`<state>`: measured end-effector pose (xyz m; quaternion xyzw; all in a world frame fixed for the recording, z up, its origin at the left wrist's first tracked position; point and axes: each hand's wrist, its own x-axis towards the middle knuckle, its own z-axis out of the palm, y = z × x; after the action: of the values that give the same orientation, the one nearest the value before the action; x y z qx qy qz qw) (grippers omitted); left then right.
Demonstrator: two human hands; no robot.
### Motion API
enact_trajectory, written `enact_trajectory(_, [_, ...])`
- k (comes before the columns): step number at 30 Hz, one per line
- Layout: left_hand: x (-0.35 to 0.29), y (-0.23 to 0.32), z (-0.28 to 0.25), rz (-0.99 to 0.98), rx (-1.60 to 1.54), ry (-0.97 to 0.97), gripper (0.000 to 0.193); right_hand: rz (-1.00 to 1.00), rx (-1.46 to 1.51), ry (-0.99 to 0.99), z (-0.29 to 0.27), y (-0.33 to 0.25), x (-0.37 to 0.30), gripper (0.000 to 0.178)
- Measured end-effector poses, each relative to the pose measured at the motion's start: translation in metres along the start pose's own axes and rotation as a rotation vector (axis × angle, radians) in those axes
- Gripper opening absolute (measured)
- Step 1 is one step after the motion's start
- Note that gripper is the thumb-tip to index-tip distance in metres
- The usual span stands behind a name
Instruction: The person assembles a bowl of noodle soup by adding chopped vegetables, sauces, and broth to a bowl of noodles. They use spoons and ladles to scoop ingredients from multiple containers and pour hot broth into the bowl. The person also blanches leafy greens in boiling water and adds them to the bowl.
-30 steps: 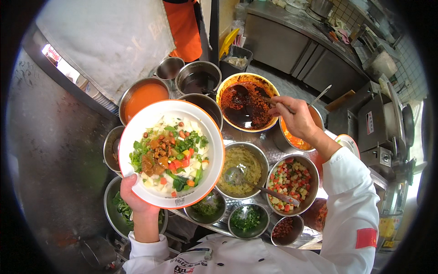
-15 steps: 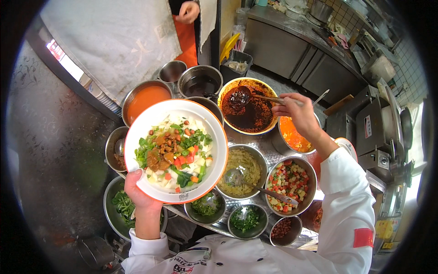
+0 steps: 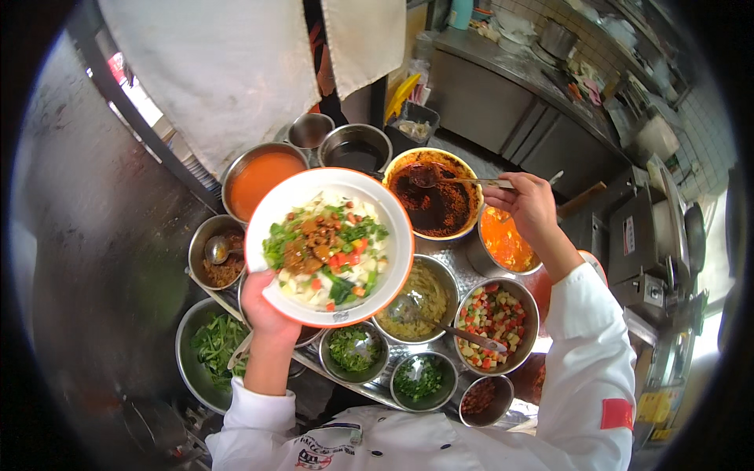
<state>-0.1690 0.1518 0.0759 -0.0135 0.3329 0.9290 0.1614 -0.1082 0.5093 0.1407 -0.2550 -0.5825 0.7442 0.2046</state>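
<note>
My left hand (image 3: pixel 269 310) grips a wide white bowl (image 3: pixel 398 250) with an orange rim, thumb over its edge. Inside lie pale noodle-like pieces topped with brown sauce, peanuts, chopped greens and diced red vegetables. To the right, the fingers of my right hand (image 3: pixel 528 206) are closed round the handle of a ladle (image 3: pixel 465 181). Its scoop rests in the dark red chilli oil of a round pot (image 3: pixel 436 155), partly sunk. Just below my right hand stands a pot of orange-red liquid (image 3: pixel 506 239).
Around the bowl stand an orange soup pot (image 3: pixel 263 179), a dark-liquid pot (image 3: pixel 355 149), yellowish mash (image 3: pixel 428 286), diced vegetables (image 3: pixel 491 318), chopped greens (image 3: pixel 424 378), peanuts (image 3: pixel 477 398) and leafy greens (image 3: pixel 220 345). A white curtain (image 3: pixel 212 71) hangs behind; a steel counter (image 3: pixel 495 59) is at far right.
The bowl has moved slightly right in view. My right hand has shifted a little right and lower, and the ladle's scoop sits deeper in the oil. The person's hand behind the curtain is mostly hidden now.
</note>
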Motion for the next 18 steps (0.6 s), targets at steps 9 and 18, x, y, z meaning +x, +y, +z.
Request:
enact_trajectory(9, [0.007,-0.011,0.007,-0.062,-0.079,0.003,0.059,-0.285,-0.102,-0.275,0.036,-0.065,-0.093,0.026])
enact_trajectory(18, [-0.003,-0.001,0.009,-0.052,-0.152,-0.066,0.058,-0.803,-0.695,-0.534,0.044,-0.049,-0.153,0.024])
